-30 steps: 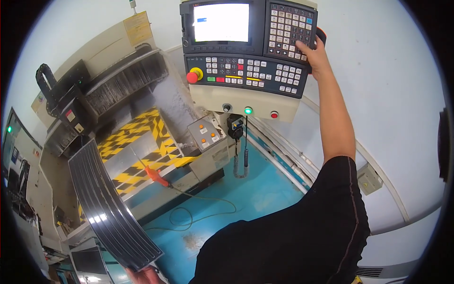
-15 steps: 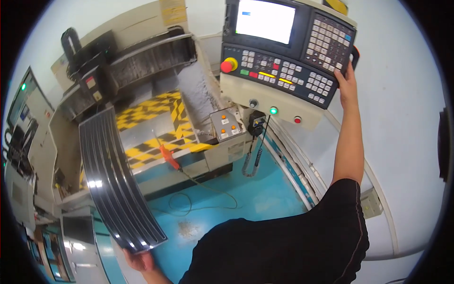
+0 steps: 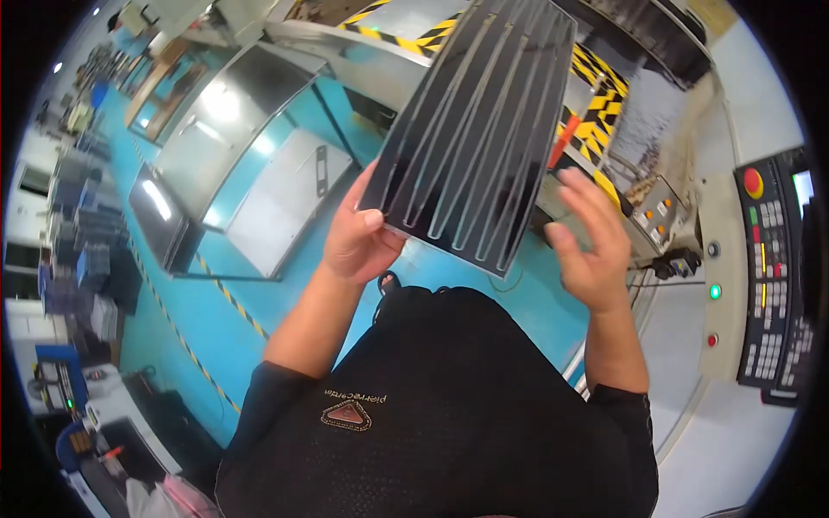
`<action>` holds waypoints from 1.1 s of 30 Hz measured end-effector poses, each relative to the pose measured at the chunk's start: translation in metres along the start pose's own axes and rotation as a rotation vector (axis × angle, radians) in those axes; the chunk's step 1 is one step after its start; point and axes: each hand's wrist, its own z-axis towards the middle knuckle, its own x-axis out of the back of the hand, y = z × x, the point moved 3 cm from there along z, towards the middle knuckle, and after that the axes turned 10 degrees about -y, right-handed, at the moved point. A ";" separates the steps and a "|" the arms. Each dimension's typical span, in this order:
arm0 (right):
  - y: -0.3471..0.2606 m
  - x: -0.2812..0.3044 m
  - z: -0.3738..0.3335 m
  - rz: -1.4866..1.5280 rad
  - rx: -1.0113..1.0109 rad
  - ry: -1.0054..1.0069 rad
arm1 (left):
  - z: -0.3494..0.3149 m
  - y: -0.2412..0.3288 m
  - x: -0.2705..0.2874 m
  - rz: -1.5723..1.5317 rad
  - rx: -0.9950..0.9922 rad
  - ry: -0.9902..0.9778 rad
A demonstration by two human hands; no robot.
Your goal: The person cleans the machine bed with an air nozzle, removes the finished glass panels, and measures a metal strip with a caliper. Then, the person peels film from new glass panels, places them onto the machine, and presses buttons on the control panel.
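I log the dark grooved panel (image 3: 479,121) aloft over the blue floor (image 3: 544,302), left hand (image 3: 357,237) pinching its near-left corner; right hand (image 3: 598,259) empty, half-open. Likely stiff, slick; I favour opposite edges.

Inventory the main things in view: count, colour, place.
Lined panel: 1, black, upper centre
Tool: 1, orange, beside panel's right edge
Button box: 1, grey, right of centre
Control console: 1, cream and black, far right
Lit button: 1, green, on console
Board: 1, white, left of centre
Floor: 1, blue, beneath
Shirt: 1, black, bottom centre
Left hand: 1, bare, gripping panel's near left corner
Right hand: 1, bare, open, right of panel
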 end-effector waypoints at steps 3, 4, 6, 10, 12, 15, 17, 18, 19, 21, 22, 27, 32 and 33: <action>-0.047 -0.041 0.058 0.059 0.228 -0.135 | -0.028 0.015 -0.001 0.118 -0.041 0.131; -0.053 -0.049 0.065 0.064 0.244 -0.156 | -0.033 0.009 -0.005 0.112 -0.064 0.143; -0.071 -0.071 0.084 0.051 0.321 -0.196 | -0.040 0.019 -0.008 0.213 -0.083 0.192; -0.083 -0.115 0.099 0.088 0.308 -0.235 | -0.062 0.029 -0.008 0.306 -0.133 0.263; -0.084 -0.136 0.106 0.132 0.338 -0.248 | -0.075 0.041 -0.003 0.354 -0.153 0.290; -0.088 -0.164 0.119 0.192 0.359 -0.272 | -0.086 0.056 0.005 0.409 -0.207 0.347; -0.093 -0.182 0.131 0.221 0.357 -0.284 | -0.091 0.072 0.015 0.423 -0.245 0.385; -0.096 -0.192 0.138 0.233 0.337 -0.282 | -0.095 0.082 0.024 0.419 -0.243 0.375; -0.099 -0.203 0.145 0.246 0.319 -0.280 | -0.097 0.092 0.031 0.417 -0.242 0.365; -0.108 -0.222 0.162 0.246 0.315 -0.279 | -0.101 0.109 0.042 0.373 -0.249 0.385; -0.115 -0.231 0.171 0.243 0.308 -0.265 | -0.104 0.120 0.048 0.336 -0.249 0.395; -0.161 -0.277 0.224 0.039 0.471 -0.219 | -0.118 0.194 0.084 0.330 -0.253 0.360; -0.199 -0.325 0.295 0.017 0.755 -0.206 | -0.124 0.286 0.118 0.518 -0.258 0.542; -0.204 -0.336 0.306 0.016 0.767 -0.213 | -0.129 0.300 0.124 0.515 -0.272 0.544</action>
